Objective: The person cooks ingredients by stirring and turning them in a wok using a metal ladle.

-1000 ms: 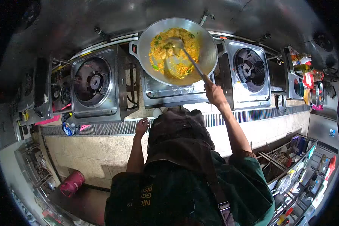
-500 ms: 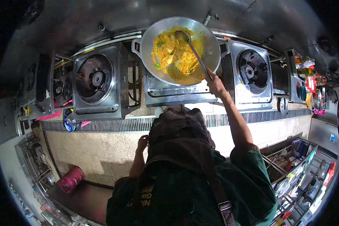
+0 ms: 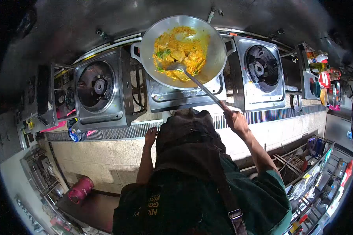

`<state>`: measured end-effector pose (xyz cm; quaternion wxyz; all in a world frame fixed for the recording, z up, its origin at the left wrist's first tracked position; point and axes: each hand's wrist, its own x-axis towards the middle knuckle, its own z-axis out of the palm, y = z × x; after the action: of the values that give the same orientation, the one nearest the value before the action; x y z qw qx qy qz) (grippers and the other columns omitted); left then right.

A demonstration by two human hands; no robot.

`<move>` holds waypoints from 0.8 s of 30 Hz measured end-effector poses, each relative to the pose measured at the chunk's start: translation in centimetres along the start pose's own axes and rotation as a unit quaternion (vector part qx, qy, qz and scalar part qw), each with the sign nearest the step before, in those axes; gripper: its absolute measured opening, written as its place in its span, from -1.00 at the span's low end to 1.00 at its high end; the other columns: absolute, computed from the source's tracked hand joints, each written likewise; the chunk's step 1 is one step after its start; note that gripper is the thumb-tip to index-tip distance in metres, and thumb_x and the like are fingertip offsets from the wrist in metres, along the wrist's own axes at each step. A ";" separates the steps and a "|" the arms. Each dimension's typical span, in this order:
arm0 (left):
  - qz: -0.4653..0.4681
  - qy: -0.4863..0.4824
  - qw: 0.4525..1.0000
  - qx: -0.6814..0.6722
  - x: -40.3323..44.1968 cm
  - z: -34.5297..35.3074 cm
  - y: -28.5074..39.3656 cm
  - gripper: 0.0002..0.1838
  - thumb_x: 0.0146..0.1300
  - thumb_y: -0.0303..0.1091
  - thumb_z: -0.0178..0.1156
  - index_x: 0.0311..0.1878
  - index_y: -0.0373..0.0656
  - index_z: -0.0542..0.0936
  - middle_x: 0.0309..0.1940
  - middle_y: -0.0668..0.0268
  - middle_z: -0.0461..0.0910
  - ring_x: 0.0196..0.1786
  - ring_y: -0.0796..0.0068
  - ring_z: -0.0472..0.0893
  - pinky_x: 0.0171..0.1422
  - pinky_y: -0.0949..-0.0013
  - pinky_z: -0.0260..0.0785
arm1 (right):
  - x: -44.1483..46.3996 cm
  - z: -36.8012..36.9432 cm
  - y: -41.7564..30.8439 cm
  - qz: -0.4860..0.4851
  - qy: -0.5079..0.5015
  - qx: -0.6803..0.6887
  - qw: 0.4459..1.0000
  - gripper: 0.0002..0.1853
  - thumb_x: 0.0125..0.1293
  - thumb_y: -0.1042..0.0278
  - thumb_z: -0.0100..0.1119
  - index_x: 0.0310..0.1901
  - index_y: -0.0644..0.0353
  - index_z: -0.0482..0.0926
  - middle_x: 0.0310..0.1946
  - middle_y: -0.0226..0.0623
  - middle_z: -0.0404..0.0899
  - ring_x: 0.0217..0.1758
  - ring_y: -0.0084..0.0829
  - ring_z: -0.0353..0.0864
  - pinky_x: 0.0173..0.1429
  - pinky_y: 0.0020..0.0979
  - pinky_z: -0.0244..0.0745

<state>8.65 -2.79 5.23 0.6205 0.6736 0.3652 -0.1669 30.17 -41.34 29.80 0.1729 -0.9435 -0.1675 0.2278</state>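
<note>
The person's right hand (image 3: pixel 236 122) wraps its fingers round the end of a long metal ladle (image 3: pixel 202 87), gripping it firmly. The ladle slants forward and leftward into a wide, two-handled metal pan (image 3: pixel 217 51) on the middle stove (image 3: pixel 190 101), its bowl resting amid yellow-orange food (image 3: pixel 190 55) flecked with green leaves. The left hand (image 3: pixel 151 136) hangs beside the dark apron (image 3: pixel 190 135), fingers loosely bent and nothing visible in them; whether they touch the cloth cannot be told.

Yellow lettering (image 3: pixel 152 205) appears upside down on the green shirt (image 3: pixel 251 192): the legible pieces look like "Ni", "Gar" and "Bist", with the remainder lost in dark cloth. Bottles and packets (image 3: pixel 321 68) crowd a shelf at far right, their labels too small to read, as is a blue sticker (image 3: pixel 349 135) on a steel panel.
</note>
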 end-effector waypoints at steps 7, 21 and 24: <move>0.010 -0.025 0.999 -0.047 -0.8 -1.0 -4.3 -0.60 0.31 -0.05 0.07 0.08 -0.09 0.47 -0.34 0.34 0.60 -0.38 0.54 0.56 -0.42 0.44 0.35 | 6.1 1.9 1.6 0.079 0.056 -0.022 0.995 -0.40 0.35 0.23 -0.10 0.38 -0.43 0.03 -0.58 0.11 0.52 -0.49 0.10 0.55 -0.39 0.08 0.41; -0.007 0.012 0.994 -0.105 -3.2 0.9 -6.5 -0.63 0.28 -0.15 0.13 0.06 -0.17 0.52 -0.32 0.30 0.61 -0.35 0.55 0.58 -0.35 0.46 0.42 | 17.0 -2.6 6.3 -0.022 0.147 -0.012 0.989 -0.50 0.34 0.20 -0.07 0.32 -0.22 0.23 -0.48 0.18 0.53 -0.43 0.14 0.57 -0.34 -0.02 0.48; 0.105 0.049 0.993 -0.005 -2.7 2.1 -8.4 -0.65 0.29 -0.17 0.11 0.05 -0.16 0.53 -0.41 0.33 0.60 -0.43 0.58 0.53 -0.40 0.42 0.38 | 18.5 -0.3 6.6 -0.127 0.093 0.058 0.986 -0.54 0.32 0.26 -0.03 0.26 0.00 0.31 -0.29 0.18 0.54 -0.25 0.13 0.57 -0.18 -0.02 0.51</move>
<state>1.42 -5.87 0.64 0.6190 0.7127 0.3234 -0.0655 47.45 -39.92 20.56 0.2701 -0.9199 -0.2557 0.1245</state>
